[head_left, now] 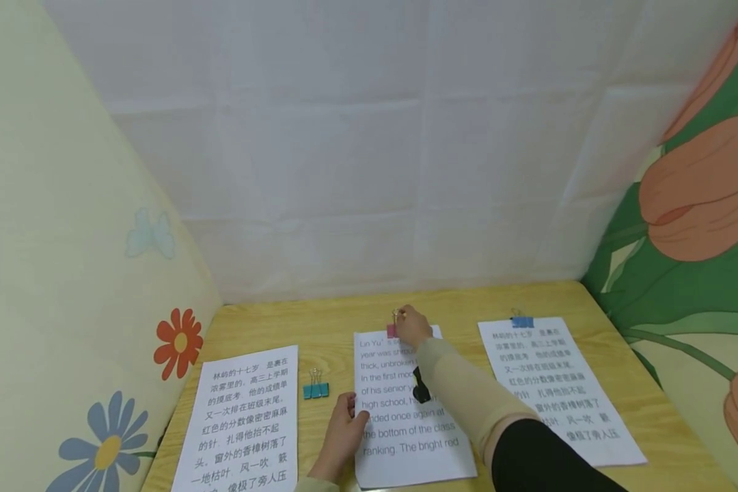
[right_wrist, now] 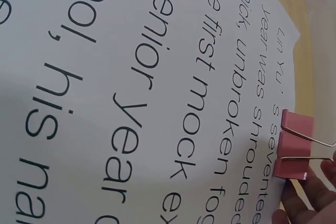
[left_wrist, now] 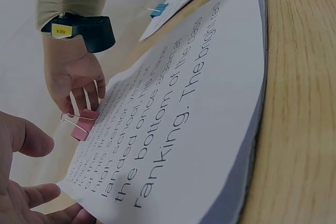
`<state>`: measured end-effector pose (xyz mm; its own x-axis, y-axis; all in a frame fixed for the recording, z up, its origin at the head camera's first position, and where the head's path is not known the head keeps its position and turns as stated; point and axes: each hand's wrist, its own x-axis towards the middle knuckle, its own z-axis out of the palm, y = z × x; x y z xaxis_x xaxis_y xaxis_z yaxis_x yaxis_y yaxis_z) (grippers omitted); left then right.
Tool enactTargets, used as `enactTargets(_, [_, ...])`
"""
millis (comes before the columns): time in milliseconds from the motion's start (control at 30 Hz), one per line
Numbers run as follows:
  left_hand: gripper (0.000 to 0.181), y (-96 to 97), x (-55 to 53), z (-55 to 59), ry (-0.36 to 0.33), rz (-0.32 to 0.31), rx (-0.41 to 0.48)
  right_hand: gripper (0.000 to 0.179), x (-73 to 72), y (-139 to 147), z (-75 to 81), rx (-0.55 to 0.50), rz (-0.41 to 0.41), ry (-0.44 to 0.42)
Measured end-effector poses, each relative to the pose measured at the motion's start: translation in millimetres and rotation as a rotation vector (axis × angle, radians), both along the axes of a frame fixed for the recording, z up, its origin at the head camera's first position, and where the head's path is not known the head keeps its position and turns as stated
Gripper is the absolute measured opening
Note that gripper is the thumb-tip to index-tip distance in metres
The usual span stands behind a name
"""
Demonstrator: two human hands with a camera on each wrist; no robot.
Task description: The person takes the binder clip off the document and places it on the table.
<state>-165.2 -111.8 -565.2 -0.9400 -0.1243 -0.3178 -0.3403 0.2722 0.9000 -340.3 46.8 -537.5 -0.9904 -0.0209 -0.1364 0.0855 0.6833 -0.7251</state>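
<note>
A stack of printed English sheets (head_left: 412,437) lies in the middle of the wooden table. A pink binder clip (right_wrist: 295,145) sits on its top edge, wire handles pointing away from the text. My right hand (head_left: 415,326) pinches the clip's handle, its other fingers curled behind the clip in the right wrist view. Beside the stack's left edge is my left hand (head_left: 344,434), its fingertips right at the paper. The left thumb (left_wrist: 34,139) is spread apart from the fingers and stands clear of the sheet in the left wrist view.
At the left lies a sheet with Chinese text (head_left: 240,417), with a teal binder clip (head_left: 316,391) standing between it and the middle stack. To the right, another Chinese-text sheet (head_left: 559,396) carries a blue binder clip (head_left: 522,322) on its top edge. A white cloth backdrop (head_left: 375,171) rises behind the table.
</note>
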Motion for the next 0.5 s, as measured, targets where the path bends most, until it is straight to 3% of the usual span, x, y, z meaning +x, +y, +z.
enactTargets(200, [0.048, -0.6, -3.7, -2.2, 0.003, -0.012, 0.002, 0.033, -3.6, 0.1, -3.8, -0.023, -0.03, -0.033])
enactTargets(500, [0.047, 0.1, -5.3, -3.5, 0.008, 0.006, -0.017, 0.028, -6.7, -4.7, -9.2, -0.016, -0.043, 0.003])
